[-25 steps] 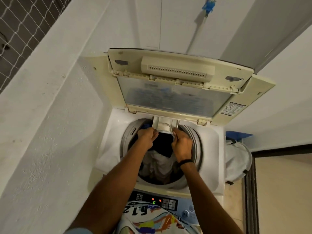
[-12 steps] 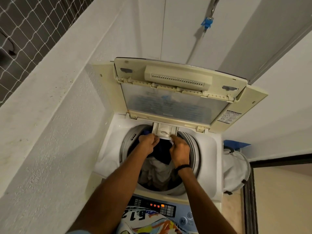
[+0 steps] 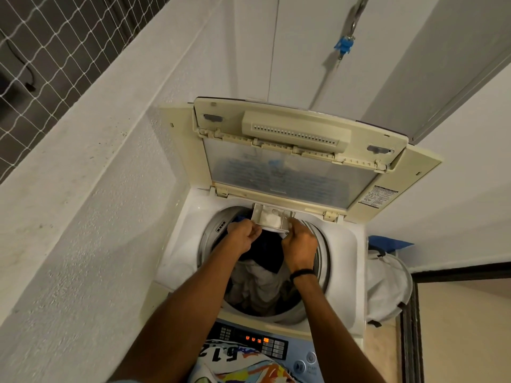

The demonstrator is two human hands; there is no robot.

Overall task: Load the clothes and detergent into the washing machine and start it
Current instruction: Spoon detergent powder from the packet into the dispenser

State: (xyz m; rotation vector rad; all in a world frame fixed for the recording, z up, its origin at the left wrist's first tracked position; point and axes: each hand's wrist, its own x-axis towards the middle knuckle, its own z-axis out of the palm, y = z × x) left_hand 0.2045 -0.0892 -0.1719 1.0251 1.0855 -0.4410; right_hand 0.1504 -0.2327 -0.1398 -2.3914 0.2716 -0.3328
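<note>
Arms outstretched over drum [image 3: 210,239]; left hand [image 3: 244,235] and right hand [image 3: 300,242], fingers in curled grip on front corners of detergent drawer [image 3: 272,220].

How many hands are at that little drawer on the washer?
2. The left hand grips the drawer at its left corner; the right hand at its right corner. None hidden.
</note>
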